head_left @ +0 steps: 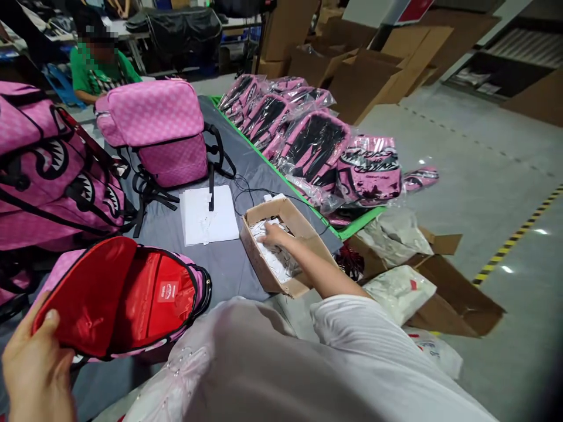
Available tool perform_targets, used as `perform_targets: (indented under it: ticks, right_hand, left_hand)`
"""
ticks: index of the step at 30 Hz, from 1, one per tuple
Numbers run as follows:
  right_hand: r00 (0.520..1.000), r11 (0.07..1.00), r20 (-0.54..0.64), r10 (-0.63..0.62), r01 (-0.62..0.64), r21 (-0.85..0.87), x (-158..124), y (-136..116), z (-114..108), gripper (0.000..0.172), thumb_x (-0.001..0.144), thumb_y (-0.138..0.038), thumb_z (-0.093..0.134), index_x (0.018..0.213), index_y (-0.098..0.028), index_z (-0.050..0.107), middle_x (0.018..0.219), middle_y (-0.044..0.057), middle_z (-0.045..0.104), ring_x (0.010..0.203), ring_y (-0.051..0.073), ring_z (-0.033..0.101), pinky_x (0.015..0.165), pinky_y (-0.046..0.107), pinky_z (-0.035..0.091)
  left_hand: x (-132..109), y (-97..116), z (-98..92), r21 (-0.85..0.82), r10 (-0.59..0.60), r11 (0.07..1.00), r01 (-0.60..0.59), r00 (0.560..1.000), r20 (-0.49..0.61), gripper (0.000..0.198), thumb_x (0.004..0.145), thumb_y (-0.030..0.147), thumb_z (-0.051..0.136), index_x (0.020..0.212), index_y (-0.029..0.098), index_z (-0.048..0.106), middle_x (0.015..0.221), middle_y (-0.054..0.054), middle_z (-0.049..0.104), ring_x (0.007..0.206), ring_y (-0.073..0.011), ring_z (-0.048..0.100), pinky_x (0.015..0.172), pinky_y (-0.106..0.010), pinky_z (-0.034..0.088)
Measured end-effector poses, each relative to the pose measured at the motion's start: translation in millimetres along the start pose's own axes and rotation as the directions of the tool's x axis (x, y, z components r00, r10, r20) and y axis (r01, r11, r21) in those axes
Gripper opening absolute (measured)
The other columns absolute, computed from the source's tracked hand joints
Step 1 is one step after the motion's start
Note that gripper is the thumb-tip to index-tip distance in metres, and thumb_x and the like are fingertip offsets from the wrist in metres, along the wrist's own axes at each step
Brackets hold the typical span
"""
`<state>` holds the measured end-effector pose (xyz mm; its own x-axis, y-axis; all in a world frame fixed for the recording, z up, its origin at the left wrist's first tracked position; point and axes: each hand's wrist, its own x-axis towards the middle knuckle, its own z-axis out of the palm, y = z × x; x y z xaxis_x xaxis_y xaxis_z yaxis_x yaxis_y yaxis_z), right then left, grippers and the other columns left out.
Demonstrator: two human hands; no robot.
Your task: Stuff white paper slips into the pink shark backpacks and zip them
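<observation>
A pink backpack [152,346] lies unzipped in front of me, its red lining and a small label showing. My left hand [41,346] pinches the edge of its folded-back red-lined front panel [88,299], thumb on the lining. My right hand [277,235] reaches into an open cardboard box [259,266] on the table. Its fingers are a little apart and touch a pile of small white packets [277,264]; the fingertips are partly hidden among them. Beside the box lies a stack of white sheets [224,223], with a black strap end across it.
Another pink backpack [158,117] stands behind the sheets, and more crowd the left [44,176]. Plastic-wrapped backpacks [314,143] are heaped beyond the green table edge [363,223]. Cartons [457,293] and plastic bags [400,293] lie on the floor at right. A person in green [105,73] sits opposite.
</observation>
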<state>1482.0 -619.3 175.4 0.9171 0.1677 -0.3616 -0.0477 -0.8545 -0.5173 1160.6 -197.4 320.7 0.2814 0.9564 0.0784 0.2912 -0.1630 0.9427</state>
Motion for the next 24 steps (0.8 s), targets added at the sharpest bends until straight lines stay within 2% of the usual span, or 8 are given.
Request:
perform_targets:
  ticks: [2,4,7,10,13,16,20,24]
  right_hand:
    - [0.998,0.999,0.055,-0.028,0.03,-0.027,1.4,0.6,12.9,0.045,0.067,-0.018,0.086,0.107,-0.016,0.066,0.116,0.016,0.07,0.103,0.027,0.067,0.083,0.029,0.047]
    - [0.995,0.997,0.076,-0.069,0.071,-0.023,2.3,0.5,16.6,0.036,0.071,-0.014,0.081,0.103,-0.018,0.066,0.106,0.01,0.073,0.096,0.023,0.067,0.079,0.025,0.044]
    - [0.988,0.993,0.098,-0.116,0.113,0.031,5.5,9.4,4.7,0.019,0.079,-0.014,0.07,0.096,-0.019,0.065,0.082,0.002,0.071,0.078,0.017,0.063,0.068,0.022,0.041]
    - [0.983,0.988,0.14,-0.121,0.106,0.108,6.4,22.5,-8.7,0.007,0.081,-0.019,0.068,0.084,-0.018,0.062,0.058,-0.004,0.059,0.058,0.013,0.055,0.057,0.021,0.037]
    - [0.978,0.98,0.173,-0.114,0.082,0.183,0.5,29.8,-10.3,0.019,0.084,-0.027,0.068,0.073,-0.02,0.053,0.05,-0.006,0.055,0.048,0.011,0.05,0.051,0.021,0.037]
    - [0.975,0.949,0.198,-0.102,0.035,0.313,-8.7,33.8,-5.5,0.031,0.087,-0.037,0.071,0.073,-0.022,0.048,0.052,-0.005,0.059,0.046,0.009,0.05,0.047,0.02,0.036]
    - [0.972,0.869,0.224,-0.076,-0.046,0.493,-16.8,43.8,-2.7,0.04,0.081,-0.043,0.081,0.074,-0.02,0.049,0.055,-0.003,0.06,0.045,0.008,0.049,0.044,0.018,0.032]
    - [0.988,0.943,0.154,0.013,-0.063,0.326,-16.7,55.0,-4.5,0.031,0.081,-0.035,0.079,0.076,-0.02,0.052,0.05,-0.006,0.053,0.046,0.009,0.048,0.046,0.019,0.031]
  left_hand:
    - [5.2,5.4,1.6,-0.051,-0.059,0.997,0.059,0.998,-0.01,0.064,0.061,0.027,0.072,0.124,0.03,0.074,0.105,0.0,0.079,0.096,-0.0198,0.074,0.08,-0.03,0.062]
    - [4.2,10.6,1.1,-0.082,-0.106,0.991,0.103,0.994,-0.033,0.061,0.059,0.025,0.073,0.12,0.031,0.076,0.108,0.001,0.079,0.095,-0.0179,0.073,0.073,-0.025,0.062]
    - [-2.5,14.4,-1.4,-0.109,-0.131,0.986,0.127,0.991,-0.033,0.06,0.056,0.022,0.071,0.114,0.032,0.079,0.107,0.003,0.079,0.086,-0.0155,0.072,0.066,-0.022,0.06]
    - [-7.7,14.8,-3.4,-0.1,-0.13,0.987,0.126,0.991,-0.038,0.059,0.054,0.022,0.071,0.111,0.036,0.08,0.104,0.007,0.08,0.081,-0.0134,0.07,0.061,-0.018,0.058]
    - [-9.6,16.6,-5.0,-0.052,-0.142,0.989,0.142,0.99,0.002,0.053,0.053,0.026,0.074,0.104,0.038,0.081,0.101,0.011,0.08,0.074,-0.011,0.068,0.056,-0.015,0.055]
    - [-9.8,21.8,-7.5,0.036,-0.184,0.983,0.182,0.981,0.055,0.047,0.051,0.03,0.076,0.097,0.037,0.082,0.095,0.011,0.079,0.063,-0.0103,0.064,0.046,-0.014,0.05]
    - [-6.6,26.5,-12.1,0.092,-0.244,0.967,0.237,0.967,0.072,0.05,0.052,0.03,0.075,0.101,0.036,0.08,0.086,0.008,0.079,0.055,-0.0143,0.062,0.038,-0.021,0.047]
    - [2.0,22.2,-13.0,0.206,-0.18,0.966,0.155,0.978,0.104,0.054,0.056,0.034,0.075,0.11,0.032,0.08,0.077,0.005,0.076,0.06,-0.0192,0.065,0.05,-0.029,0.056]
